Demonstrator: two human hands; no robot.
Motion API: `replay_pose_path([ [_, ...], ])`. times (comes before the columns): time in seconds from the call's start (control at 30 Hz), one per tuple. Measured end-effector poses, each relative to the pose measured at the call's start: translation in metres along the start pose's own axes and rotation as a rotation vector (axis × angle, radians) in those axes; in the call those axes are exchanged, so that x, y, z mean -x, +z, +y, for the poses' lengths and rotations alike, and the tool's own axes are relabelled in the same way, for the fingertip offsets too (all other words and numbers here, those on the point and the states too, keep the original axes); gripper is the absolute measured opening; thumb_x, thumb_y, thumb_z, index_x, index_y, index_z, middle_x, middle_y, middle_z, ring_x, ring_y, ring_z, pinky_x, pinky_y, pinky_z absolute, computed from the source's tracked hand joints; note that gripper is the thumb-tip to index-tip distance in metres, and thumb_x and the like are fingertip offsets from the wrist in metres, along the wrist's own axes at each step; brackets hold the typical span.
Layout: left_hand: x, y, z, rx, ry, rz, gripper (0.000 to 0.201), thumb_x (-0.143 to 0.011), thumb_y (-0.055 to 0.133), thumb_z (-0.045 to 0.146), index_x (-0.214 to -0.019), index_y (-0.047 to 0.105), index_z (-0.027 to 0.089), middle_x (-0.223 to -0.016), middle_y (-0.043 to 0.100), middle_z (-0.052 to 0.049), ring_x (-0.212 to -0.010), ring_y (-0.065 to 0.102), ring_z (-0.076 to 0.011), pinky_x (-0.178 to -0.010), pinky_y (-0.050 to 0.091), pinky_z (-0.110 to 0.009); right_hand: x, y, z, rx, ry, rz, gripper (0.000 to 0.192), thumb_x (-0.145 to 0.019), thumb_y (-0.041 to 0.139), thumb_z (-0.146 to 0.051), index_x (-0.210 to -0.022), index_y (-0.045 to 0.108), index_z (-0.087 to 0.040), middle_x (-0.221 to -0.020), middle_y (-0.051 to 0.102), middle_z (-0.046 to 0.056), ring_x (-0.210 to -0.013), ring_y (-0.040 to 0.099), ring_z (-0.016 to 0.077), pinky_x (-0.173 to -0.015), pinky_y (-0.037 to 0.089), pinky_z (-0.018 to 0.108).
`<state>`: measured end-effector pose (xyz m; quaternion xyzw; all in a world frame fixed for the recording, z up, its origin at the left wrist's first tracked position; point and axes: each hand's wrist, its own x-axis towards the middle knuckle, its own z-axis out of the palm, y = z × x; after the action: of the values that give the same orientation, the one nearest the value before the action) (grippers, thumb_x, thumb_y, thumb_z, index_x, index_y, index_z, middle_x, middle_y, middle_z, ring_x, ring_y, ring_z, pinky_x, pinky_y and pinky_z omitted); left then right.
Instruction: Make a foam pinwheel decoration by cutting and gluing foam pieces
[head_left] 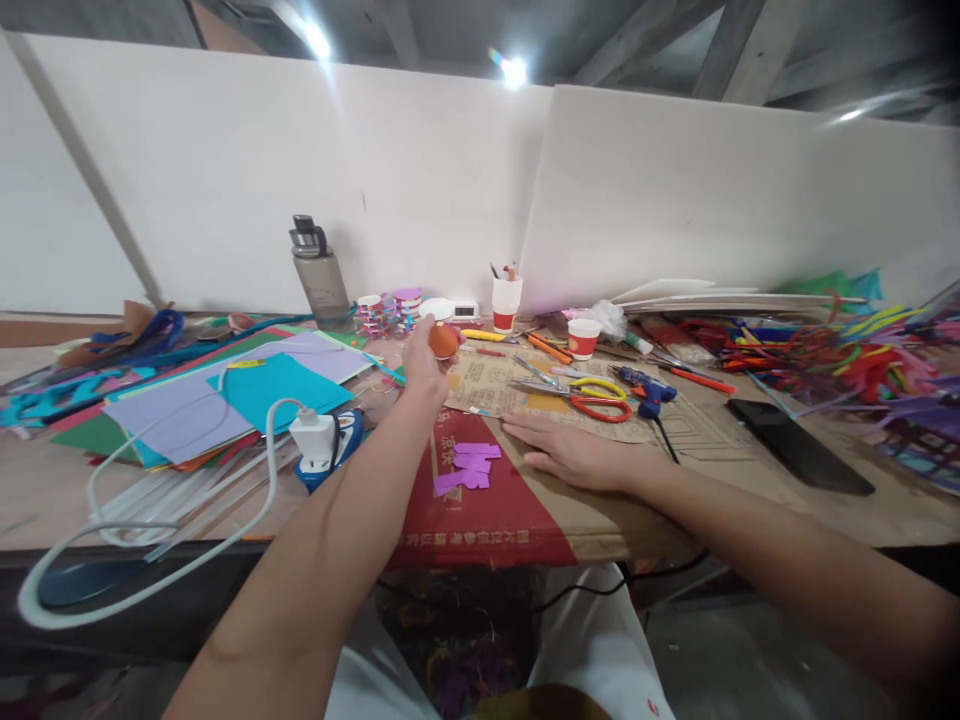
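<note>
My left hand (426, 365) reaches toward the back of the table, its fingers closed around a small round orange object (442, 341) whose kind I cannot make out. Flat on the cardboard sheet (600, 520) rests my right hand (559, 452), fingers stretched out, holding nothing. Between my forearms, several purple paper pieces (472, 466) lie on the red printed part of the cardboard. Just beyond my right hand are scissors with red and yellow handles (600, 400) and a blue glue gun (651, 392).
Coloured paper sheets (172, 410) and a white plug with its cable (313, 438) lie on the left. A grey bottle (321, 280) and a paper cup with pens (507, 305) stand behind. At right are a black phone (799, 447) and a pile of colourful craft sticks (810, 350).
</note>
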<state>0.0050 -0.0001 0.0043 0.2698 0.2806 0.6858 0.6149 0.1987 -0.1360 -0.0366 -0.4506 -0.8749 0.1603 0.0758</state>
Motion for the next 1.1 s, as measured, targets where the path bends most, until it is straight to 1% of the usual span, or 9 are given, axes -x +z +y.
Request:
replay_pose_path([
  [0.1, 0.0, 0.0, -0.001, -0.01, 0.005, -0.016, 0.037, -0.074, 0.074, 0.049, -0.091, 0.064, 0.018, -0.061, 0.067, 0.0, -0.052, 0.066, -0.0133, -0.04, 0.031, -0.018, 0.041, -0.013, -0.019, -0.064, 0.03, -0.026, 0.056, -0.101, 0.045, -0.043, -0.152, 0.043, -0.021, -0.159, 0.039, 0.007, -0.148, 0.035, 0.0222, -0.124, 0.028, 0.039],
  [0.2, 0.0, 0.001, -0.003, -0.027, 0.011, -0.027, 0.04, -0.073, 0.074, 0.051, -0.091, 0.065, 0.017, -0.061, 0.066, 0.0, -0.052, 0.065, -0.0133, -0.04, 0.032, -0.019, 0.052, -0.028, -0.032, -0.171, -0.006, -0.066, 0.044, -0.105, 0.035, -0.039, -0.138, 0.061, -0.026, -0.144, 0.06, 0.003, -0.134, 0.054, 0.0186, -0.116, 0.041, 0.036],
  [0.37, -0.001, 0.0, -0.005, -0.035, 0.04, -0.013, 0.042, -0.068, 0.077, 0.053, -0.085, 0.062, 0.017, -0.061, 0.066, 0.001, -0.052, 0.064, -0.0122, -0.041, 0.031, -0.018, -0.026, -0.03, -0.023, -0.101, -0.189, 0.146, 0.048, -0.104, 0.037, -0.035, -0.146, 0.052, -0.018, -0.153, 0.048, 0.009, -0.143, 0.044, 0.0212, -0.123, 0.03, 0.042],
  [0.47, -0.002, -0.002, -0.005, -0.05, 0.042, -0.006, 0.043, -0.066, 0.077, 0.053, -0.08, 0.06, 0.017, -0.06, 0.065, 0.001, -0.051, 0.063, -0.0115, -0.04, 0.031, -0.018, -0.081, -0.017, -0.007, -0.039, -0.265, 0.092, 0.046, -0.103, 0.037, -0.026, -0.143, 0.055, -0.014, -0.152, 0.049, 0.011, -0.143, 0.044, 0.0205, -0.122, 0.032, 0.04],
  [0.57, -0.002, -0.002, -0.003, -0.064, 0.04, 0.006, 0.042, -0.066, 0.077, 0.053, -0.081, 0.059, 0.018, -0.059, 0.064, 0.002, -0.051, 0.064, -0.0123, -0.04, 0.028, -0.018, -0.097, -0.008, 0.005, -0.019, -0.309, 0.015, 0.044, -0.102, 0.038, -0.024, -0.139, 0.059, -0.011, -0.148, 0.054, 0.012, -0.14, 0.047, 0.0202, -0.121, 0.033, 0.038],
  [0.67, -0.002, -0.003, -0.004, -0.066, 0.033, -0.003, 0.041, -0.068, 0.076, 0.052, -0.083, 0.06, 0.018, -0.061, 0.065, 0.001, -0.053, 0.065, -0.013, -0.041, 0.028, -0.019, -0.068, -0.006, 0.013, -0.066, -0.277, 0.017, 0.047, -0.104, 0.035, -0.034, -0.139, 0.059, -0.014, -0.148, 0.054, 0.011, -0.14, 0.047, 0.02, -0.121, 0.033, 0.038],
  [0.83, -0.004, -0.003, -0.008, -0.063, 0.022, -0.018, 0.042, -0.067, 0.078, 0.052, -0.084, 0.06, 0.018, -0.061, 0.065, 0.0, -0.052, 0.064, -0.0134, -0.041, 0.029, -0.019, 0.016, -0.007, 0.008, -0.133, -0.116, 0.001, 0.05, -0.104, 0.037, -0.04, -0.147, 0.052, -0.02, -0.156, 0.045, 0.007, -0.145, 0.041, 0.0201, -0.123, 0.029, 0.039],
  [0.93, -0.004, -0.003, -0.008, -0.047, 0.022, -0.006, 0.04, -0.067, 0.078, 0.051, -0.081, 0.06, 0.018, -0.06, 0.065, 0.0, -0.053, 0.065, -0.0138, -0.041, 0.03, -0.019, 0.057, -0.002, -0.017, -0.137, 0.004, -0.008, 0.052, -0.103, 0.039, -0.041, -0.149, 0.048, -0.02, -0.157, 0.044, 0.008, -0.147, 0.038, 0.023, -0.124, 0.026, 0.045],
  [1.1, -0.003, -0.001, -0.008, -0.078, 0.013, -0.012, 0.038, -0.069, 0.077, 0.051, -0.078, 0.06, 0.019, -0.061, 0.066, -0.001, -0.054, 0.065, -0.014, -0.04, 0.029, -0.019, 0.091, 0.001, -0.066, -0.375, -0.148, -0.118, 0.057, -0.102, 0.042, -0.045, -0.154, 0.04, -0.023, -0.159, 0.039, 0.008, -0.148, 0.035, 0.0197, -0.122, 0.029, 0.038],
])
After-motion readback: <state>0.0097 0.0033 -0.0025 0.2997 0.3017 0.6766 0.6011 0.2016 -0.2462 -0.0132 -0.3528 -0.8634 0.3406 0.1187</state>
